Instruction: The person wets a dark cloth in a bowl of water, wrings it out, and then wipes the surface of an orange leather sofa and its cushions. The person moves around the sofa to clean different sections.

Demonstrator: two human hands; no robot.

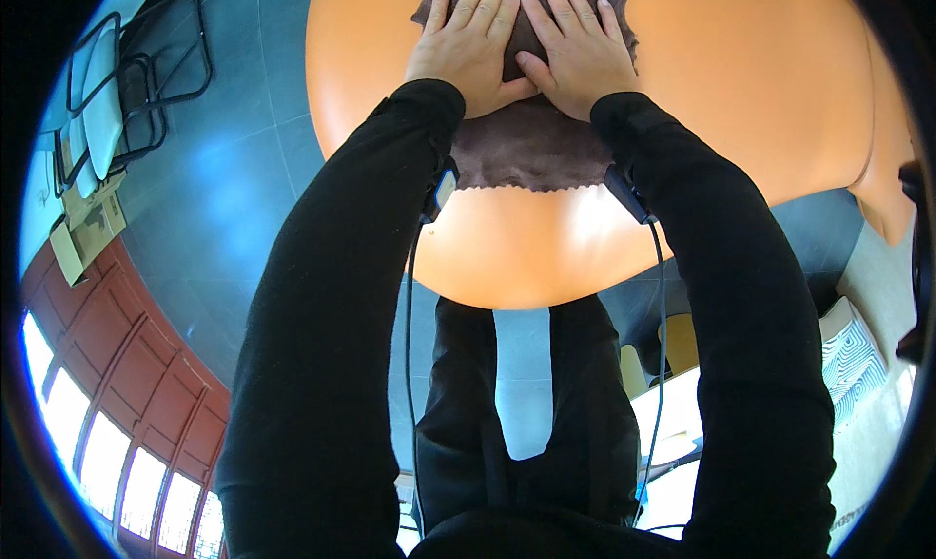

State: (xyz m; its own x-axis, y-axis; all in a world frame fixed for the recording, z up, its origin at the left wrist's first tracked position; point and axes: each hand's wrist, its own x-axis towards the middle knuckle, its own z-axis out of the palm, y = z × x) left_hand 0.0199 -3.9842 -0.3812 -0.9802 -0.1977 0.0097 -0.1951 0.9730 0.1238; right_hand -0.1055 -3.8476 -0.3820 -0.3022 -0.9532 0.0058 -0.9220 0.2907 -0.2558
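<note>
A dark brown cloth [531,150] with a wavy edge lies spread on a smooth orange padded surface [751,81]. Both my hands rest flat on it, side by side, near the top of the view. The fingers of my left hand [470,47] are stretched out and point away from me. My right hand [583,52] has its fingers spread too, and its thumb comes close to the left thumb. Neither hand grips the cloth. The far end of the cloth runs out of the picture.
Folding chairs [102,101] with black frames stand at the left beside a cardboard box [90,230]. Thin cables [662,335] hang from small devices at my wrists. Dark grey tiles [224,198] cover the floor. A patterned white box [850,356] is at the right.
</note>
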